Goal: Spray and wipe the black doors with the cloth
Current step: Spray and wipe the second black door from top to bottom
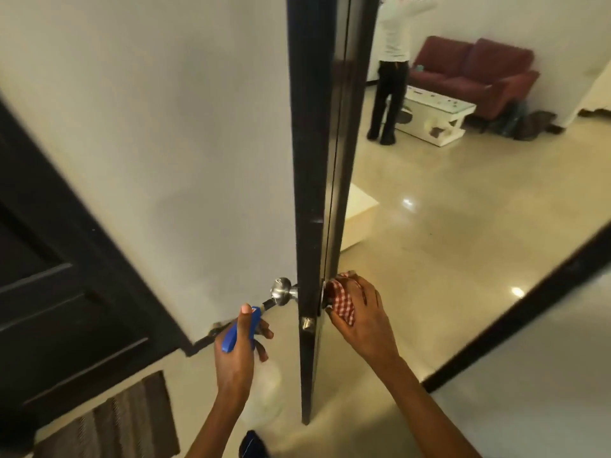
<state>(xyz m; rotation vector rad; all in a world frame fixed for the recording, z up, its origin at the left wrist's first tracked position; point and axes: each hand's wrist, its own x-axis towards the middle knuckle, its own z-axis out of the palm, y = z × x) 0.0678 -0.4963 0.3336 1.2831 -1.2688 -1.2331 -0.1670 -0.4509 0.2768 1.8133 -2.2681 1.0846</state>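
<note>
Head view, looking down along the thin front edge of an open black door point(310, 193), seen nearly edge-on in the middle of the frame. Left hand point(236, 352) curled around a spray bottle point(238, 328) with a blue trigger head, thumb up on top, nozzle close to the silver knob point(282, 292) on the left face of the door. Bottle body pale, blurred and hard to make out below the hand. Right hand point(360, 315) on the other side of the door, fingers bent over a red and white checked cloth point(344, 300), pressing it on the knob of that side; this knob almost fully hidden under the cloth. Metal latch point(307, 323) visible on the door edge, between both hands.

Free shiny floor point(446, 233) to the right of the door, wide and open up to a white low table point(436, 117) and a dark red sofa point(476, 71) far back. Another person point(391, 67) standing near the table, head cut off by the top border. White wall point(165, 127) close on the left, leaving only narrow room for the left hand. Second black door point(59, 276) at the left border, partly cut off. Striped mat point(125, 421) at the bottom left, cut off too. Dark shape at the lower edge, between the arms, impossible to identify.
</note>
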